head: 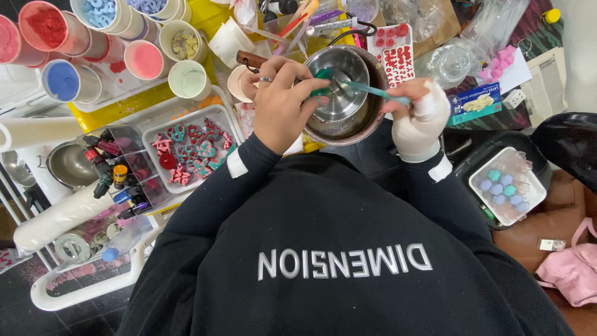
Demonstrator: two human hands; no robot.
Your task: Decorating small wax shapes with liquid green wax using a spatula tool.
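My bare left hand (283, 102), a ring on one finger, grips the near rim of a small steel bowl (343, 74). This bowl sits inside a larger dark pan (367, 121) with a wooden handle (250, 60). My right hand (420, 121) wears a white glove and holds a teal stick (380, 93) whose tip reaches into the bowl. A bit of teal material shows at the bowl's left rim by my left fingertips. Black sleeves cover both arms.
Cups of coloured powder (62, 79) crowd the upper left. A white tray of pink and teal moulded shapes (189, 152) lies left, beside small dye bottles (115, 177). A red mould tray (392, 46) lies behind the pan. A clear box of blue balls (507, 186) and a pink bag (572, 267) are at right.
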